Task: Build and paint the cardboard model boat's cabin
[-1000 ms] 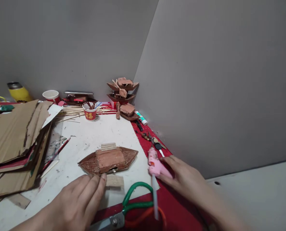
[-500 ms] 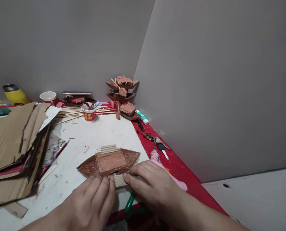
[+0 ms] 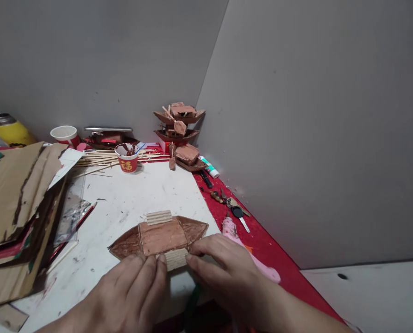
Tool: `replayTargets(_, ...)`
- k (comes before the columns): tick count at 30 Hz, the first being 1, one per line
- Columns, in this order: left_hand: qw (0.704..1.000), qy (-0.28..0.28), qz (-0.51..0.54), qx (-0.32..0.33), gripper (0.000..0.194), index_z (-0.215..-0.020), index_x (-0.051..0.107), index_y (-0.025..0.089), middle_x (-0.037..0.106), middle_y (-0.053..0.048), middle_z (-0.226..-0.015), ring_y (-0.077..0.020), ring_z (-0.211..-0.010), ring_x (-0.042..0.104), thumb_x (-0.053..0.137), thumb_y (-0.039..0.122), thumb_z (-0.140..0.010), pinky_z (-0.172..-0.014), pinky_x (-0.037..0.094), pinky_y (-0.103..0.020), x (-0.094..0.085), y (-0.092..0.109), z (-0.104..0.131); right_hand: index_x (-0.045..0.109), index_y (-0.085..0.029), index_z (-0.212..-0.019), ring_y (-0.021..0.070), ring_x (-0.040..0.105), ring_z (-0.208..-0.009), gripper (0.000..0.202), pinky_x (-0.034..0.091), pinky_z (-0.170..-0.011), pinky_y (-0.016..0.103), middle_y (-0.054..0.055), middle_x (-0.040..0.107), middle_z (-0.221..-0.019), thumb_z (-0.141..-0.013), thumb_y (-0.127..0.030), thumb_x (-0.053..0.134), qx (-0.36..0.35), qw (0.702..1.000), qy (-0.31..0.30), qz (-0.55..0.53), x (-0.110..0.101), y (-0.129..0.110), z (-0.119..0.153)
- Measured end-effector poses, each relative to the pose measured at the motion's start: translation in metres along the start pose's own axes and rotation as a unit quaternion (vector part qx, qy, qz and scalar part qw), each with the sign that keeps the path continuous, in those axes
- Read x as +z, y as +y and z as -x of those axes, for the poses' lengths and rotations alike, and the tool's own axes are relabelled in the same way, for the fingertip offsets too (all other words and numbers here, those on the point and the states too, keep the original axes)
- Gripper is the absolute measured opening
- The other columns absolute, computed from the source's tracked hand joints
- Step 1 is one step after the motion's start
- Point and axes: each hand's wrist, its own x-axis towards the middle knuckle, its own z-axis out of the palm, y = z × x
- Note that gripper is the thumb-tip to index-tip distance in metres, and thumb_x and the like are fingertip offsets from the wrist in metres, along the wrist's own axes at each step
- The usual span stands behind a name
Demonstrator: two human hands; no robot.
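A brown cardboard model boat (image 3: 162, 236) with pointed ends and a flat reddish-brown middle lies on the white board. Along its near side, a strip of corrugated cardboard (image 3: 176, 260) is pinched at both ends. My left hand (image 3: 137, 286) grips its left end between thumb and fingers, and my right hand (image 3: 223, 263) holds the right end. Another corrugated piece (image 3: 159, 217) sits at the boat's far side. My fingertips hide part of the near hull.
Cardboard sheets (image 3: 12, 199) are stacked at left. Behind stand a red paper cup (image 3: 128, 163), wooden sticks (image 3: 95, 158) and several finished model boats (image 3: 179, 115). A pink glue gun (image 3: 248, 254) and keys (image 3: 237, 212) lie along the right wall.
The near corrugated strip has come up against the boat's side, covering the dark gap seen there before. Both hands stay on it. The view has shifted slightly.
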Motion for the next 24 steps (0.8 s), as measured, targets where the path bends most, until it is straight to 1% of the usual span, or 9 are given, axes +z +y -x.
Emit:
replayTargets(3,1.000,-0.003,0.015,-0.005,0.033,-0.114,0.059,0.003,0.069,-0.014,-0.097,-0.0222,-0.084,0.061,0.035,0.010,-0.092,-0.071,0.051,-0.035,0.0010,-0.0008,-0.0009,0.062,-0.018,-0.090,0.0141,0.052,-0.069,0.021,0.041,-0.063,0.026,0.003,0.063,-0.080,-0.085,-0.003,0.048,0.019,1.000,-0.006,0.008,-0.0012,-0.0017,-0.0032)
replayTargets(8,0.999,-0.014,0.043,-0.013,0.037,-0.114,0.059,0.002,0.069,-0.014,-0.093,-0.0214,-0.078,0.060,0.028,0.013,-0.095,-0.067,0.051,-0.033,-0.0005,-0.0017,-0.0022,0.064,-0.019,-0.087,0.0141,0.053,-0.065,0.023,0.041,-0.060,0.026,0.003,0.063,-0.076,-0.086,-0.004,0.046,0.029,1.000,0.002,0.003,-0.0039,-0.0068,-0.0069)
replayTargets(11,0.999,-0.024,0.040,-0.010,0.039,-0.116,0.058,0.002,0.069,-0.014,-0.096,-0.0210,-0.080,0.060,0.026,0.014,-0.096,-0.068,0.051,-0.033,-0.0014,-0.0015,-0.0013,0.064,-0.019,-0.088,0.0144,0.053,-0.065,0.022,0.041,-0.060,0.026,0.003,0.063,-0.077,-0.086,-0.005,0.047,0.029,1.000,-0.004,0.009,-0.0022,-0.0059,-0.0060)
replayTargets(15,0.999,-0.032,0.038,-0.014,0.036,-0.118,0.056,0.001,0.069,-0.015,-0.096,-0.0212,-0.080,0.061,0.032,0.009,-0.092,-0.069,0.051,-0.034,0.0008,0.0008,0.0022,0.064,-0.018,-0.090,0.0151,0.054,-0.067,0.020,0.042,-0.061,0.027,0.004,0.065,-0.079,-0.085,-0.005,0.049,0.022,1.000,-0.003,0.005,0.0012,-0.0030,-0.0040)
replayTargets(18,0.998,-0.038,0.041,-0.015,0.038,-0.122,0.054,0.000,0.069,-0.016,-0.097,-0.0213,-0.079,0.061,0.034,0.007,-0.090,-0.069,0.051,-0.035,0.0030,0.0017,0.0039,0.064,-0.018,-0.090,0.0151,0.054,-0.067,0.021,0.042,-0.062,0.027,0.004,0.066,-0.080,-0.084,-0.004,0.049,0.026,1.000,0.003,0.006,0.0023,-0.0024,-0.0038)
replayTargets(22,0.999,-0.041,0.032,-0.012,0.038,-0.122,0.054,0.000,0.069,-0.016,-0.100,-0.0221,-0.080,0.061,0.031,0.007,-0.092,-0.069,0.052,-0.036,0.0028,0.0001,0.0026,0.064,-0.017,-0.092,0.0152,0.055,-0.070,0.020,0.043,-0.064,0.027,0.005,0.066,-0.082,-0.084,-0.005,0.050,0.020,1.000,0.012,0.007,0.0028,-0.0020,-0.0033)
replayTargets(24,0.998,-0.046,0.029,-0.019,0.038,-0.121,0.054,0.001,0.070,-0.016,-0.100,-0.0225,-0.082,0.061,0.029,0.008,-0.093,-0.070,0.052,-0.036,0.0015,-0.0009,0.0011,0.065,-0.016,-0.094,0.0154,0.055,-0.071,0.020,0.043,-0.065,0.027,0.005,0.066,-0.083,-0.084,-0.005,0.051,0.017,1.000,0.005,0.010,0.0035,-0.0013,-0.0024)
